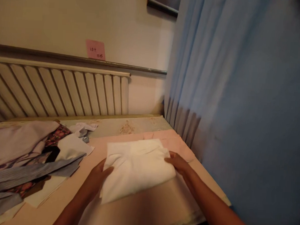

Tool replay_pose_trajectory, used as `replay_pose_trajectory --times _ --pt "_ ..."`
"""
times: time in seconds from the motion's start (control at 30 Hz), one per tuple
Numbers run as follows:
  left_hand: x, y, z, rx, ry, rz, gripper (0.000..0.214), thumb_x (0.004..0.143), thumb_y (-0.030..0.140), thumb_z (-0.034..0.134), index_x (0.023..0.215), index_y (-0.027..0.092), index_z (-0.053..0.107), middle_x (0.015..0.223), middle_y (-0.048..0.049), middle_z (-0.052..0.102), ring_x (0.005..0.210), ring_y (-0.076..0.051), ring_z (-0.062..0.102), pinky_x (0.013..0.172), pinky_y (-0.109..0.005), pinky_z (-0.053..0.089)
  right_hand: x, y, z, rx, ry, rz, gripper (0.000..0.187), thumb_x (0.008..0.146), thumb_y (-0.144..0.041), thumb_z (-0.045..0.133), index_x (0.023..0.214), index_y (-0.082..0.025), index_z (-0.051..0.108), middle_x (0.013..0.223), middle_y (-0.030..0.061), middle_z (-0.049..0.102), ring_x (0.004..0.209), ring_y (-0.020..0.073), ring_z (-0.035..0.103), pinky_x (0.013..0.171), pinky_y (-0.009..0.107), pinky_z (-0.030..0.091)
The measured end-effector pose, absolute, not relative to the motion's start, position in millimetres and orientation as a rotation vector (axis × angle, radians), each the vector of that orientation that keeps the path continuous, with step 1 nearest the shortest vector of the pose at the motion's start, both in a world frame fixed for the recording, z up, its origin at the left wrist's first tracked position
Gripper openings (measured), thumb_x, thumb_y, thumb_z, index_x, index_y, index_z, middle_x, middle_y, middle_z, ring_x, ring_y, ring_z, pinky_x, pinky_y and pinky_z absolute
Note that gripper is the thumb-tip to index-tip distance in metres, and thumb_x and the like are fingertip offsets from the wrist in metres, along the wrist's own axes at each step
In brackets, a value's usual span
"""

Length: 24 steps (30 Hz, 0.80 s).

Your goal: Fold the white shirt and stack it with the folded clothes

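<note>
We read only one piece of writing: a pink sticky note (95,49) on the far wall, above the ribbed radiator (60,94), carries handwritten figures. They look like "284" with "35 35" below, but they are too small for us to be sure.

Our left hand (100,172) grips the left edge of a folded white cloth (137,169), with the thumb on top and the fingers tucked out of sight beneath. Our right hand (178,162) lies against the cloth's right edge with its fingers curled onto the fabric; we cannot tell whether it pinches the cloth or only presses on it. The white cloth lies flat in the middle of the counter (129,127), on a pale pink sheet (140,209) that covers the near part.

Just beyond the right hand lie flat pink fabric pieces (180,146). To the left sits a loose heap of fabrics (17,146), with a grey-blue striped cloth (31,175) draped across it and a dark floral print (57,136) showing underneath. A crumpled white scrap (83,128) lies at the far side of the heap. A blue curtain (228,96) hangs along the right, and the corner of a dark picture frame (163,2) shows on the far wall.
</note>
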State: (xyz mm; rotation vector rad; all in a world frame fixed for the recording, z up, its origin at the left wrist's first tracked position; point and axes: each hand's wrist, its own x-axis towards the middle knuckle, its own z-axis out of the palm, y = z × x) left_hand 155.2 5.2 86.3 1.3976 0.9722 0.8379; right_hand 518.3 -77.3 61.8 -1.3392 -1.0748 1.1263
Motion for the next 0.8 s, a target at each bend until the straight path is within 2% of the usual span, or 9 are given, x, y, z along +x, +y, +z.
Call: replay_pose_trajectory --times 0.17,0.37,0.57,0.8 --pt "273 47 92 1.523 0.806 0.891 0.054 0.071 0.032 0.063 0.121 0.012 0.059 0.109 -0.0091 0.07 0.091 -0.023 0.065 0.076 -0.031 0.051 626 -57 84 -1.451 -0.99 0.91 0.051 0.053 -0.041 0.076 0.095 -0.015 0.069 0.079 0.0031 0.072 0.065 0.0167 0.062 0.063 0.029 0.048" --pt "371 79 76 1.391 0.718 0.893 0.049 0.066 0.023 0.062 0.113 0.013 0.061 0.093 -0.0056 0.072 0.071 -0.016 0.061 0.065 -0.025 0.047 706 -41 78 -1.572 -0.914 0.74 0.042 0.057 -0.03 0.072 0.096 -0.015 0.07 0.078 0.0026 0.073 0.066 0.0173 0.063 0.062 0.028 0.049" --pt "406 91 57 1.32 0.694 0.858 0.047 0.067 0.021 0.063 0.113 0.013 0.061 0.093 -0.0059 0.071 0.073 -0.015 0.062 0.067 -0.024 0.048 739 -31 61 -1.666 -0.858 0.69 0.036 0.063 -0.022 0.068 0.098 -0.016 0.07 0.077 0.0036 0.073 0.065 0.0169 0.064 0.059 0.026 0.05" --pt "416 88 37 1.213 0.781 0.825 0.041 0.068 0.015 0.06 0.109 0.015 0.06 0.085 -0.0023 0.07 0.064 -0.012 0.06 0.06 -0.022 0.047 749 -23 31 -1.764 -0.853 0.681 0.039 0.065 -0.02 0.059 0.102 -0.014 0.069 0.081 0.0037 0.074 0.064 0.0157 0.064 0.058 0.025 0.05"
